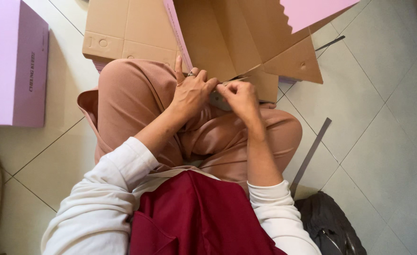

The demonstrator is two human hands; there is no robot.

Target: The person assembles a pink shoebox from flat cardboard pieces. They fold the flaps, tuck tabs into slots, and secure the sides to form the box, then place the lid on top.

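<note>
Here, in the head view, a person sits on the tiled floor with knees drawn up in pink trousers, and both hands meet just above the lap. The left hand has its fingers curled in narrow, with the forefinger sticking straight up, and their tips pinch at a small greyish strip that lies between the two hands. The right hand is bunched tight, its fingers pinched on the same strip from the other side. What the strip is made of cannot be told, since the hands cover most of it.

Just beyond the hands lies an unfolded cardboard box, brown inside and pink on its outer face, with its flaps spread open and nothing lying in it; its nearest flap touches the fingertips. A flat brown cardboard sheet lies beside it on the left. A closed pink box stands well apart at the left edge; its contents are hidden. A long grey strip lies on the floor by the right knee, and a dark bag rests near the right elbow.
</note>
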